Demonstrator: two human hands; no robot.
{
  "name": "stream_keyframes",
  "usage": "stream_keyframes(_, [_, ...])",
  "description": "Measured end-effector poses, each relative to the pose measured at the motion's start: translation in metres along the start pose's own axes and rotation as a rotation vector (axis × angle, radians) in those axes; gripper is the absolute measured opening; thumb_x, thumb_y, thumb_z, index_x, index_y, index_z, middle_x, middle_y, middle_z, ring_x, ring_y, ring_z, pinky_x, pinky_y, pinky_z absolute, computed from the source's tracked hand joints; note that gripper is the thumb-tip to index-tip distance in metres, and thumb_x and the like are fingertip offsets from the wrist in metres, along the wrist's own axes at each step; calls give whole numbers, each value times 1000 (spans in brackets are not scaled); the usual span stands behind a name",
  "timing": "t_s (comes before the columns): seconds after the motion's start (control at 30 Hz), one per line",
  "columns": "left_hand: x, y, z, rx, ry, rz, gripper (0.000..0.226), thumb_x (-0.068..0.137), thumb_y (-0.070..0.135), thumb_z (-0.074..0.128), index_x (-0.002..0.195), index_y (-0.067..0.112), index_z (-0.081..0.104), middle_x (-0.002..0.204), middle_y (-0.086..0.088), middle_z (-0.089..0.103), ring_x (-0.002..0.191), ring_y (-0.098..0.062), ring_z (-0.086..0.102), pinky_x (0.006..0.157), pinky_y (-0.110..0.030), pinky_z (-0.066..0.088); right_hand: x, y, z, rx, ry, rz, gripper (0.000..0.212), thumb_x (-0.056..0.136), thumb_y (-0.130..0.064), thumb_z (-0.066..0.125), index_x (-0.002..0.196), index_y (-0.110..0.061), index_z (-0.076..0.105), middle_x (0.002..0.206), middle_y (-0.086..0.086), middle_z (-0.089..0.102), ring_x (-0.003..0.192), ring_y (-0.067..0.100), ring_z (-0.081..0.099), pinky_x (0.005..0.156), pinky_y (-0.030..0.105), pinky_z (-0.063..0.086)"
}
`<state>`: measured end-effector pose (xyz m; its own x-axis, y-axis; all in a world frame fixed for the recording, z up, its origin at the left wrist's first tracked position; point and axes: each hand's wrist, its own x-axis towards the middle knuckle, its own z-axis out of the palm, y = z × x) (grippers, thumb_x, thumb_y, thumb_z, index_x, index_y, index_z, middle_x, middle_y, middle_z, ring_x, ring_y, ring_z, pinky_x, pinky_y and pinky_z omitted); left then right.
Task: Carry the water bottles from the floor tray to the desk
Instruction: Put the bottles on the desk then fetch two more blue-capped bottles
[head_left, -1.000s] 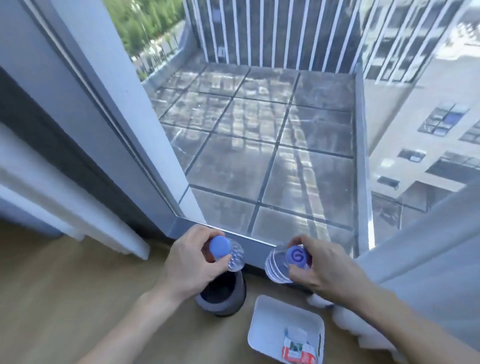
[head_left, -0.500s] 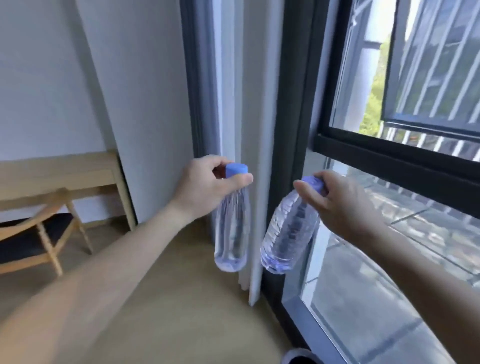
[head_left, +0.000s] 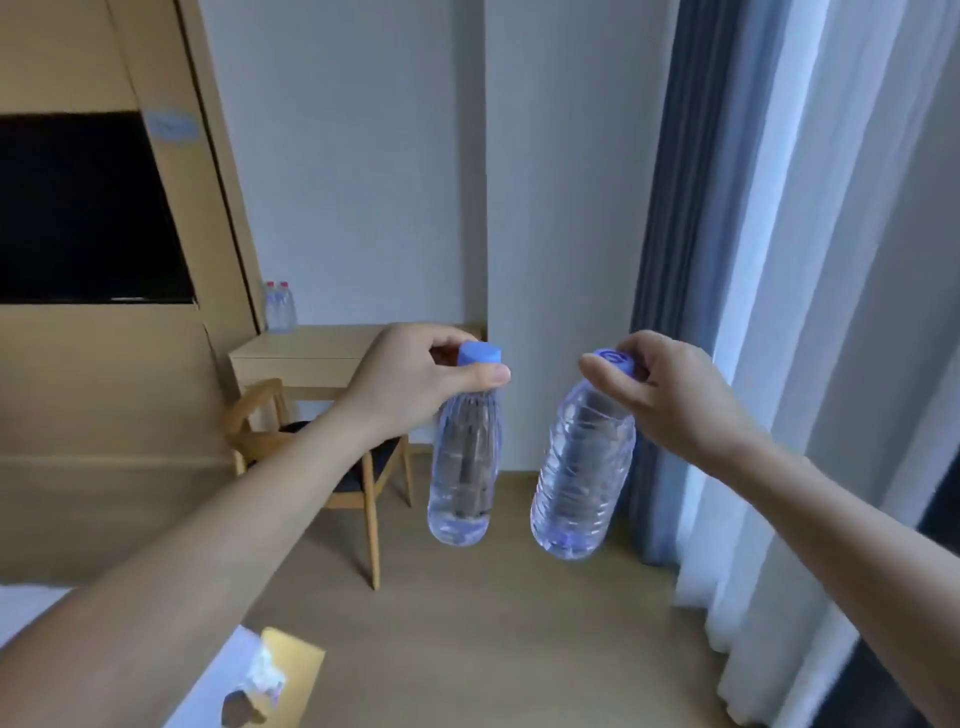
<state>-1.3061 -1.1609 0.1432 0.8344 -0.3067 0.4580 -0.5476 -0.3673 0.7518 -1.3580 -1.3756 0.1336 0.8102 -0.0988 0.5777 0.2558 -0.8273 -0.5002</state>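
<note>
Water bottles: the left bottle (head_left: 462, 467) hangs upright from the left hand (head_left: 410, 384), grip closed around its blue-capped neck. The right bottle (head_left: 582, 478) hangs tilted from the right hand (head_left: 670, 400), grip likewise. Tabletop (head_left: 311, 345) beyond carries two more bottles (head_left: 279, 307).

Soft, cool daylight comes through the curtains (head_left: 810, 291) on my right, leaving the room evenly lit but a bit dim; my view is slightly blurred, and the wood panelling (head_left: 171, 218) leans at the left edge
</note>
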Motion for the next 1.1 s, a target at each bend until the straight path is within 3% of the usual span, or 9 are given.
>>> stream_keyframes(0.07, [15, -26, -32, 28, 34, -24, 12, 69, 25, 79, 79, 24, 71, 80, 8, 73, 70, 3, 61, 71, -12, 48, 33, -13, 39, 86, 8, -18, 36, 84, -43, 58, 82, -7, 59, 69, 5, 60, 59, 14, 50, 50, 21, 36])
stream_keyframes(0.17, [33, -64, -76, 86, 100, -55, 7, 73, 26, 76, 77, 25, 71, 64, 20, 69, 59, 9, 58, 57, -2, 42, 83, -28, 94, 181, -19, -60, 36, 84, -43, 59, 83, -7, 61, 68, 4, 60, 57, 9, 50, 52, 17, 38])
stream_keyframes(0.33, [65, -128, -119, 141, 244, -174, 6, 73, 24, 75, 75, 27, 70, 72, 6, 70, 61, 4, 59, 58, -6, 44, 161, -42, 179, 301, -193, -169, 33, 85, -43, 59, 80, -11, 63, 59, -2, 59, 46, 4, 52, 44, 11, 38])
stream_keyframes(0.53, [126, -187, -153, 267, 411, -311, 12, 74, 29, 73, 85, 26, 70, 80, 8, 71, 69, 5, 64, 65, -14, 50, 257, -42, 270, 396, -325, -360, 37, 84, -48, 58, 81, -11, 63, 65, 9, 68, 55, 13, 59, 51, 21, 42])
stream_keyframes(0.7, [180, -215, -185, 342, 595, -379, 13, 75, 31, 72, 85, 22, 72, 82, 4, 72, 73, -3, 64, 71, -21, 51, 347, -57, 332, 457, -406, -494, 36, 83, -51, 57, 81, -16, 59, 63, 5, 64, 61, 19, 59, 53, 28, 42])
stream_keyframes(0.87, [212, -251, -215, 348, 768, -456, 19, 75, 32, 72, 89, 20, 72, 77, 8, 68, 65, -1, 61, 61, -13, 45, 405, -71, 403, 592, -504, -496, 31, 81, -51, 59, 76, -21, 56, 61, 0, 59, 57, 14, 53, 53, 26, 39])
stream_keyframes(1.1, [245, -337, -269, 318, 816, -501, 9, 73, 29, 73, 78, 22, 72, 71, 5, 68, 62, -3, 60, 62, -20, 45, 461, -107, 514, 686, -630, -462, 36, 80, -49, 61, 81, -13, 63, 58, -6, 55, 52, 5, 50, 50, 16, 39])
